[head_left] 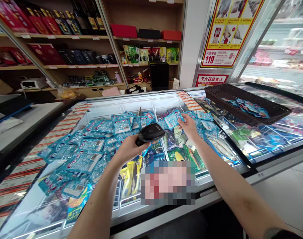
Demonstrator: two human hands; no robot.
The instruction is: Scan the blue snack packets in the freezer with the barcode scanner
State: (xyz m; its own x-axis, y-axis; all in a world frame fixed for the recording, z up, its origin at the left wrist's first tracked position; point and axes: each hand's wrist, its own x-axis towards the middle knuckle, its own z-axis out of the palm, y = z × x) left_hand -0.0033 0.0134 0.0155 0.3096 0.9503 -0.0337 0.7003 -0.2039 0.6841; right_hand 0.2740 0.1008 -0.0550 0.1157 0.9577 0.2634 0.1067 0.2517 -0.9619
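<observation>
My left hand [131, 147] is closed around a black handheld barcode scanner [150, 132], its head pointing right over the glass top of a chest freezer. In my right hand [188, 126], a small blue snack packet [173, 119] is pinched at its right edge, its printed label facing me. Left of the scanner spreads a heap of similar blue packets [91, 149] on the glass. A smaller group of blue packets [208, 125] lies just beyond my right hand, to the right. Several packets in the heap show white barcode labels.
A dark woven basket [216, 96] with some blue packets [251, 108] stands on the freezer at the right. Ice-cream packs [131, 176] show through the glass. Shelves with bottles and boxes [123, 30] line the back wall. A pale counter [29, 116] is at the left.
</observation>
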